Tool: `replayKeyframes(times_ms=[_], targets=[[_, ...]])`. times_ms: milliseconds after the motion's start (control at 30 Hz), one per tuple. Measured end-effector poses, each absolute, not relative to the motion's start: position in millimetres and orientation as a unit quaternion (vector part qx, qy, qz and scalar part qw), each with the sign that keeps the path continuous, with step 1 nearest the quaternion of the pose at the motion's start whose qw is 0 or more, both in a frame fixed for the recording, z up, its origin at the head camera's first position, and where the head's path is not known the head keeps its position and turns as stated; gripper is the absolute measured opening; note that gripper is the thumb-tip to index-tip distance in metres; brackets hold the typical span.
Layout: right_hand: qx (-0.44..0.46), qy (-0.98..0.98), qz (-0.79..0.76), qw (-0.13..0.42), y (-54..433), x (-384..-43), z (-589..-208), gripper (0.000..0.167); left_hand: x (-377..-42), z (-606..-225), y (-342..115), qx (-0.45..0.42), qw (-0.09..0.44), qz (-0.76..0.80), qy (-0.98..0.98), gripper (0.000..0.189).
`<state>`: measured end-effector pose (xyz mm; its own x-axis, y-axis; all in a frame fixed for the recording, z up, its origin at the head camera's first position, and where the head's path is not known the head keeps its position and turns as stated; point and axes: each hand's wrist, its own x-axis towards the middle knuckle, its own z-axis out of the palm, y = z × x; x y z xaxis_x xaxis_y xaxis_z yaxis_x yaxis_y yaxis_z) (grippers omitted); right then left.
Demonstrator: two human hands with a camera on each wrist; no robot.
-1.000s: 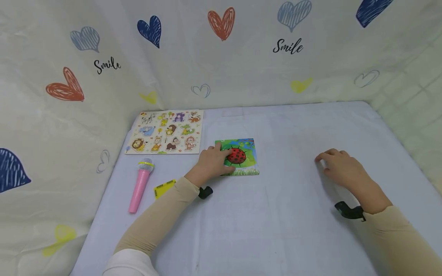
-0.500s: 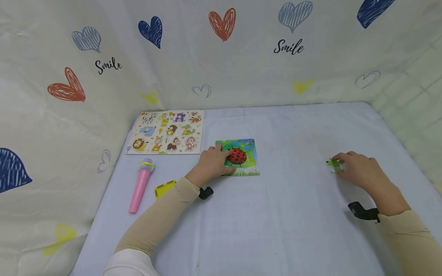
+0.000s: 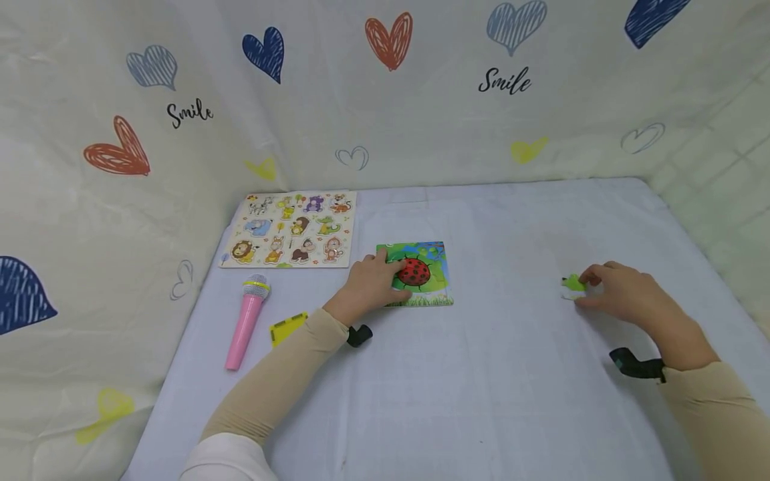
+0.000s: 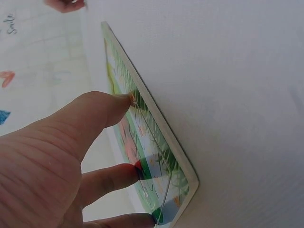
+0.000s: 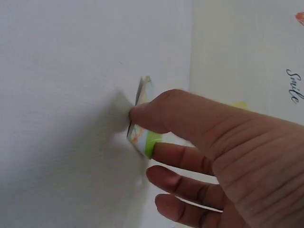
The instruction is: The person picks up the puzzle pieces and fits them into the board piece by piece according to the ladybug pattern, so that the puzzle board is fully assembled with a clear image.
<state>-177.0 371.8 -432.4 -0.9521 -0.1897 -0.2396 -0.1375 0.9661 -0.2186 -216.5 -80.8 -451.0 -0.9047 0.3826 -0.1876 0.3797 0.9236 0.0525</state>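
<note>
A small ladybug jigsaw puzzle (image 3: pixel 430 284) with a green and blue background lies near the middle of the table. My left hand (image 3: pixel 371 280) rests on its left part, thumb and fingertips spread on the picture in the left wrist view and covering that side. Off to the right, my right hand (image 3: pixel 625 294) pinches a small green and white puzzle piece (image 3: pixel 573 284) between thumb and index finger. The right wrist view shows this piece (image 5: pixel 148 137) tilted close over the white cloth, partly hidden behind the thumb, while the other fingers stay loosely curled beside it.
An animal peg-style board (image 3: pixel 289 230) lies at the back left. In front of it is a pink toy microphone (image 3: pixel 244 327), and a yellow flat piece (image 3: pixel 287 329) sits partly under the left forearm. A heart-printed curtain (image 3: pixel 433 120) hangs behind the table (image 3: pixel 469 387).
My right hand has moved a little right, and the green and white puzzle piece has come into view in its fingers, then shifted slightly left. The left hand stays on the puzzle.
</note>
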Motion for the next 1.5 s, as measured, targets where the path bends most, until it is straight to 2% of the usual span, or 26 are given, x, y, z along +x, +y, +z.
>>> replayKeyframes(times_ms=[400, 800, 1000, 1500], targets=[[-0.13, 0.977, -0.154, 0.072, 332.4, -180.2, -431.0, 0.049, -217.7, -449.5, -79.2, 0.195, 0.1, 0.003, 0.976, 0.079], [-0.209, 0.966, -0.15, 0.028, 263.0, -191.3, -429.1, 0.039, -216.2, -446.9, -79.5, 0.196, 0.102, 0.009, 0.975, 0.078], [-0.228, 0.961, -0.153, 0.028, 233.8, -195.0, -425.8, 0.036, -216.4, -448.4, -79.0, 0.199, 0.099, 0.013, 0.975, 0.076], [-0.265, 0.953, -0.143, 0.036, 195.5, -205.0, -434.5, 0.037, -218.3, -451.8, -78.3, 0.194, 0.101, 0.014, 0.976, 0.076]])
